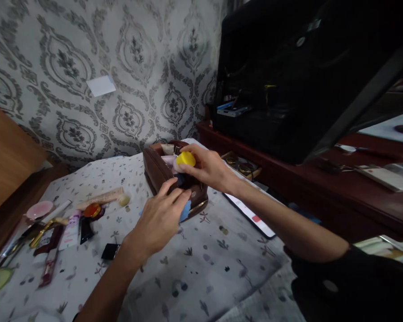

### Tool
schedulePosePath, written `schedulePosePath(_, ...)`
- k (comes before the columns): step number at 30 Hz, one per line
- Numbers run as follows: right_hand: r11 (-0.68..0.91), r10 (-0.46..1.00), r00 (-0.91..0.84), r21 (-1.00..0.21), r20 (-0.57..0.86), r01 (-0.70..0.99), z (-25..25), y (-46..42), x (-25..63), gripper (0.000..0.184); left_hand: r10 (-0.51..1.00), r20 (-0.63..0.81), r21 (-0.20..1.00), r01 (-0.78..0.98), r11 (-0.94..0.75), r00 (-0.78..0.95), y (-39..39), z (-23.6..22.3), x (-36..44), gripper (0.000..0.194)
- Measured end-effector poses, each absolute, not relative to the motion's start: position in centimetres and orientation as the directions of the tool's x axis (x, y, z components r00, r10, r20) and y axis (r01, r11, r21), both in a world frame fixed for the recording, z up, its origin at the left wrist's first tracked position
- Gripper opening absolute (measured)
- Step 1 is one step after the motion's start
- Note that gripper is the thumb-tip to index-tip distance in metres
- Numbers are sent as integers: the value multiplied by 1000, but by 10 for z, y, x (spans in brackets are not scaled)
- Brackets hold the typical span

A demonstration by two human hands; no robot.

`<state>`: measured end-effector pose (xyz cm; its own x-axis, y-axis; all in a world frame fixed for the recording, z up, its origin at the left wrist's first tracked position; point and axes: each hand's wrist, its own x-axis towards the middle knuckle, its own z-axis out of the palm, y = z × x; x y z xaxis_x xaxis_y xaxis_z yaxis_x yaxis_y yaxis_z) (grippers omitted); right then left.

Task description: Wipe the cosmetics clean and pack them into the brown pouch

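A brown leather-like bag [154,166] stands open on the patterned cloth, with several items inside. Held at its opening by my right hand [210,167] is a small container with a yellow cap [186,158], pinched between thumb and fingers. My left hand [163,217] grips the bag's near side, fingers curled over the rim. Something light blue [185,211] shows beside those fingers; its kind is unclear. Behind my left wrist lies a small black object [110,251].
Cosmetics lie at the left, among them a pink tube [71,228], an amber jar [93,211], a lip gloss tube [49,268] and a round pink item [39,209]. A phone [248,214] lies right of the bag. A dark red desk [322,192] and a black screen [289,89] stand at right.
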<state>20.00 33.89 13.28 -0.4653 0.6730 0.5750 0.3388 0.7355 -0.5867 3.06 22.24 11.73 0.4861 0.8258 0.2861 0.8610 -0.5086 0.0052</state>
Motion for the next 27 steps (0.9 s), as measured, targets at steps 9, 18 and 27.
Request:
schedulePosePath(9, 746, 661, -750, -90, -19, 660, 167, 342, 188, 28, 816, 190, 109, 815, -570, 545, 217, 122, 29, 58)
schedulePosePath(18, 776, 631, -743, 182, -224, 604, 145, 351, 167, 25, 820, 156, 84, 819, -567, 551, 219, 121, 28, 60)
schedulePosePath(27, 752, 659, -710, 211, -248, 625, 133, 351, 162, 24, 828, 141, 91, 826, -557, 543, 217, 122, 30, 56)
